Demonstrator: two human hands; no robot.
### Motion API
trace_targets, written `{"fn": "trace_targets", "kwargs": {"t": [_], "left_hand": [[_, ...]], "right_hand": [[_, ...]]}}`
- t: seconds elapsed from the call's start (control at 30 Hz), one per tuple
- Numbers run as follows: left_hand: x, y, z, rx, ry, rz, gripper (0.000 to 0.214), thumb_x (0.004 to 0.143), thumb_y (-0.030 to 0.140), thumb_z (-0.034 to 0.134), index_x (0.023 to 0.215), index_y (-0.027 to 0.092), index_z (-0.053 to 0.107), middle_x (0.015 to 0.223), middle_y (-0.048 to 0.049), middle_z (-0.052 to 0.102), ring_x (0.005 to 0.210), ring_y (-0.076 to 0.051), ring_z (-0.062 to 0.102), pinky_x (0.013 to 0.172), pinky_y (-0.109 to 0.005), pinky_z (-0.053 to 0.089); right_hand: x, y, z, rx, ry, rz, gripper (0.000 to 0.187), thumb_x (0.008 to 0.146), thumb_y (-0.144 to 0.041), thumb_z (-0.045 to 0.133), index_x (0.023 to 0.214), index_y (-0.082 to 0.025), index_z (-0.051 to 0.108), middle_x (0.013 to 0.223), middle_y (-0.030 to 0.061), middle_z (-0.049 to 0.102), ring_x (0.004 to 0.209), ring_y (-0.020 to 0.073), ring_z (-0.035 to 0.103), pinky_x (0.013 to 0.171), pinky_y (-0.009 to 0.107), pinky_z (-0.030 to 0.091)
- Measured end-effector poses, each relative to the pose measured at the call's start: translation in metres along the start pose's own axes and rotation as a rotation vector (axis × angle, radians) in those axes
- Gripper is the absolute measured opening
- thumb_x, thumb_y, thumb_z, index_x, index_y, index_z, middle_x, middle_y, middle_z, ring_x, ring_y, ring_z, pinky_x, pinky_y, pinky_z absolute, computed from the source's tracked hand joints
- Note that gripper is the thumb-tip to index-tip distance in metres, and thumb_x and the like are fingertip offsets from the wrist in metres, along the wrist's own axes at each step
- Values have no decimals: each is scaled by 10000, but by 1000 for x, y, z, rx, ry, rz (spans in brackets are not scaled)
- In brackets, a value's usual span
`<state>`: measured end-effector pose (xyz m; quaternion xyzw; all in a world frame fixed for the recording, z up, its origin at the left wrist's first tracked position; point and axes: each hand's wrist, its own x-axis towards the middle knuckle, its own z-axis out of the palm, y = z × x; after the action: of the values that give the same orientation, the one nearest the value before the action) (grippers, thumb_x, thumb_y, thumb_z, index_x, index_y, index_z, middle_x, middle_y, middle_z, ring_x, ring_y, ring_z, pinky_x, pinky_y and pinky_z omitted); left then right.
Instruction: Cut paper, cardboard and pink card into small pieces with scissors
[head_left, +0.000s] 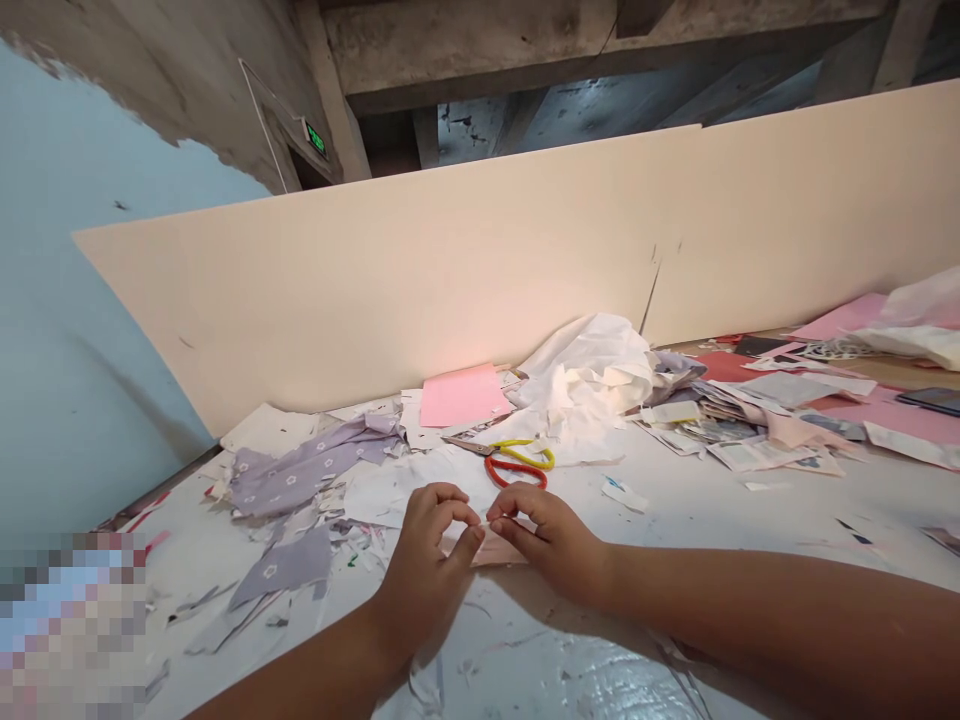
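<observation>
My left hand and my right hand meet over the table, thumb and forefinger of each pinched together. Between their fingertips is the upper edge of a pale pink piece, cloth by its look, though the hands cover much of it. Just beyond my right hand lie scissors with one yellow and one red handle, blades pointing left. Thin white cloth spreads behind my left hand.
Lilac flowered cloth scraps lie at left. Behind the scissors are a pink sheet and a crumpled white cloth. Labels and scraps pile up at right, near a dark phone-like object. A cream panel borders the table.
</observation>
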<state>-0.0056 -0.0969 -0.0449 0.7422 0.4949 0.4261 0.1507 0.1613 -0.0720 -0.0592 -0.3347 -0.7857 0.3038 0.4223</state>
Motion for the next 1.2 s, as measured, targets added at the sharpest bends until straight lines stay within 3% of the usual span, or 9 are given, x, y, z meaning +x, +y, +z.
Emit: {"fn": "trace_targets", "kwargs": {"t": [0.13,0.3,0.47,0.67,0.83,1.0,1.1,1.2], "left_hand": [[2,0,0,-172,-110,-222,208,766,396,490,722,202,549,696,-2,554,670,-153,495,646,-271,397],[7,-7,3,-391,-19,-369,193,740,374,540,737,185,500,625,46,470,555,-91,414,550,-214,353],[6,-10,3,-418,-78,-353,199,737,380,544,736,184,508,642,44,469,569,-88,411,552,-209,357],[3,-9,5,-340,-135,-320,190,743,375,535,743,185,524,664,28,488,602,-104,428,578,-231,365],[4,-12,5,-331,-124,-307,199,738,367,544,822,189,516,756,7,504,674,-121,463,630,-250,390],[4,-9,4,-389,-179,-341,278,719,348,562,940,181,578,883,-38,583,745,-152,516,695,-282,411],[4,-6,3,-392,-255,-326,265,726,382,552,855,164,629,794,-41,616,691,-155,526,641,-268,411],[3,-6,4,-362,-228,-335,231,725,376,554,788,169,635,738,-26,618,663,-148,525,611,-249,404]], "right_hand": [[-2,3,1,118,25,100,161,827,-326,452,807,-184,526,699,-1,524,663,125,480,604,250,393],[-3,10,1,326,38,122,260,831,-385,439,967,-171,493,820,37,542,766,145,500,690,292,408],[-2,11,2,375,-32,144,370,757,-417,531,1041,-184,491,839,23,506,731,133,476,628,274,393],[1,9,3,326,-89,273,220,752,-333,529,635,-157,467,586,-31,433,555,85,389,512,228,311],[2,10,5,434,-70,338,204,761,-320,511,648,-160,455,593,-13,507,548,91,440,520,228,332],[1,10,5,334,-74,300,187,756,-310,511,656,-154,487,604,-16,483,560,91,411,513,223,319],[0,10,5,251,-78,288,160,757,-285,498,670,-152,508,607,-19,467,560,89,393,502,219,305],[0,9,4,232,-66,294,155,762,-271,483,662,-153,500,623,-13,484,579,94,412,517,220,322]]}}
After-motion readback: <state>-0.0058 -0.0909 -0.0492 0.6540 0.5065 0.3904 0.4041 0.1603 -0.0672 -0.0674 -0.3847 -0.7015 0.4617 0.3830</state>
